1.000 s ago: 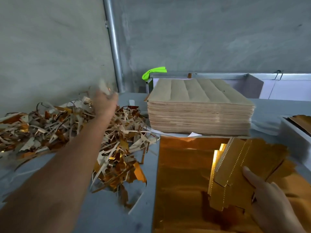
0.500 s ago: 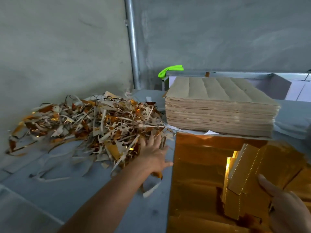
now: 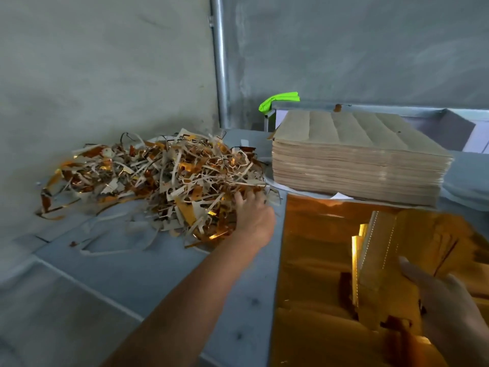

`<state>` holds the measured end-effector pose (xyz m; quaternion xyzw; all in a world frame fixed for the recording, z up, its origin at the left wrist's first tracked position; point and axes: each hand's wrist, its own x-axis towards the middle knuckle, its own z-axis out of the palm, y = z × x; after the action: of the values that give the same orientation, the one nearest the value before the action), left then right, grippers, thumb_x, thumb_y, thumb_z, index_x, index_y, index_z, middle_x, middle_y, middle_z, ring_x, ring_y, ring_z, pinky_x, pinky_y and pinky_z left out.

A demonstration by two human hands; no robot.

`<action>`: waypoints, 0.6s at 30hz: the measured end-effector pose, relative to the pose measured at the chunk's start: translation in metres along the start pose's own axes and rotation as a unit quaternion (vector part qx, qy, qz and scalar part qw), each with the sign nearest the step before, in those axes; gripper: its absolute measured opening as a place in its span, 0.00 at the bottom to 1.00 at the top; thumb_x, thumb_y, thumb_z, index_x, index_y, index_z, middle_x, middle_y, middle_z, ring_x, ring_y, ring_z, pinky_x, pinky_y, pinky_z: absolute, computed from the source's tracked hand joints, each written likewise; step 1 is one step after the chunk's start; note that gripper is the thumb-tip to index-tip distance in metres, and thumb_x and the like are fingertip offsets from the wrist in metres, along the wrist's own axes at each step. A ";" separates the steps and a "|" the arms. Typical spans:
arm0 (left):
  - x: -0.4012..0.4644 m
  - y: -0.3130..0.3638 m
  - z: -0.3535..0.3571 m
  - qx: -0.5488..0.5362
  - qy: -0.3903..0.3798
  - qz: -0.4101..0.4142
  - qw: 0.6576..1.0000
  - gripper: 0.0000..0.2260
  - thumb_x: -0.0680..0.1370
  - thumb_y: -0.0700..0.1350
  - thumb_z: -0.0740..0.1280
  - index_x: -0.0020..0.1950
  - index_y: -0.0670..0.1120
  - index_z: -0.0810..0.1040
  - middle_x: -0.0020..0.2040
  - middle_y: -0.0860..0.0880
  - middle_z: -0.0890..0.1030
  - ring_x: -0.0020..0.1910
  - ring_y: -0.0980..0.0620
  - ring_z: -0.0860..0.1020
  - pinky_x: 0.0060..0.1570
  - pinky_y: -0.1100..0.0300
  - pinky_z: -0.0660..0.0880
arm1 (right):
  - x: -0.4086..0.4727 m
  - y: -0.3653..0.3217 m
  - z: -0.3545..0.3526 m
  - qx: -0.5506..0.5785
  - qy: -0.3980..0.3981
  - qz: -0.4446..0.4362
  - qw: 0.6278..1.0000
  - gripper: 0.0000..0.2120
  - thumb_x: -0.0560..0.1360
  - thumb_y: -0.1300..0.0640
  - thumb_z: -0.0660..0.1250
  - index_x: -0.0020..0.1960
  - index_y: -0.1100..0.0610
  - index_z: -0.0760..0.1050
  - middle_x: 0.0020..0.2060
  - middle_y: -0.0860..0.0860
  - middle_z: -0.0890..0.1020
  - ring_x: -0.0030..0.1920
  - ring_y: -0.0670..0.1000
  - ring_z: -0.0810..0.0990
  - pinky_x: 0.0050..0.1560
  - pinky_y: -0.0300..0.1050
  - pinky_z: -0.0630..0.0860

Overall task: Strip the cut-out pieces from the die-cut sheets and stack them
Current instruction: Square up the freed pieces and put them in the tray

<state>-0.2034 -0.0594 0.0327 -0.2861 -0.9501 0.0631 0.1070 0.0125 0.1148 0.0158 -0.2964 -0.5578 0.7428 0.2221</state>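
Bare forearm (image 3: 190, 292), no sleeve

One head-worn wide-angle view looks forward and down, close over the table (image 3: 148, 282); walls seemingly toward 12 o'clock.

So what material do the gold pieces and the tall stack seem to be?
The gold pieces look like card with glossy metallic foil: they mirror light and hold stiff folds. The tall stack looks like matte brown paperboard, probably the sheets' uncoated backs.

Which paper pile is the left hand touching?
The loose scrap heap; the left hand rests at its near-right edge. The tall brown sheet stack lies farther right, untouched.
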 end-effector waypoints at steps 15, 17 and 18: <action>-0.051 0.129 -0.026 -0.767 -0.143 0.019 0.626 0.06 0.73 0.48 0.72 0.43 0.54 0.75 0.39 0.58 0.81 0.46 0.57 0.80 0.42 0.64 0.73 | -0.015 -0.010 -0.002 -0.043 0.012 -0.192 0.980 0.12 0.72 0.58 0.70 0.55 0.54 0.76 0.47 0.52 0.84 0.49 0.51 0.83 0.51 0.55 0.80; -0.051 0.132 -0.029 -0.774 -0.120 0.037 0.620 0.05 0.72 0.48 0.73 0.46 0.52 0.79 0.44 0.52 0.84 0.50 0.51 0.81 0.52 0.55 0.77 | -0.013 -0.009 -0.006 -0.037 0.044 -0.215 0.975 0.11 0.71 0.57 0.72 0.53 0.51 0.76 0.45 0.50 0.85 0.47 0.50 0.84 0.46 0.50 0.81; -0.052 0.133 -0.029 -0.783 -0.118 0.038 0.609 0.08 0.70 0.49 0.74 0.47 0.51 0.80 0.45 0.51 0.84 0.50 0.51 0.82 0.55 0.52 0.77 | -0.013 -0.008 -0.007 -0.029 0.050 -0.212 0.976 0.11 0.71 0.57 0.72 0.52 0.50 0.76 0.44 0.49 0.85 0.45 0.49 0.84 0.43 0.47 0.81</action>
<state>-0.0837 0.0231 0.0281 -0.2870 -0.6296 -0.6680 -0.2738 0.0268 0.1135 0.0243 -0.2144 -0.6171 0.6471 0.3932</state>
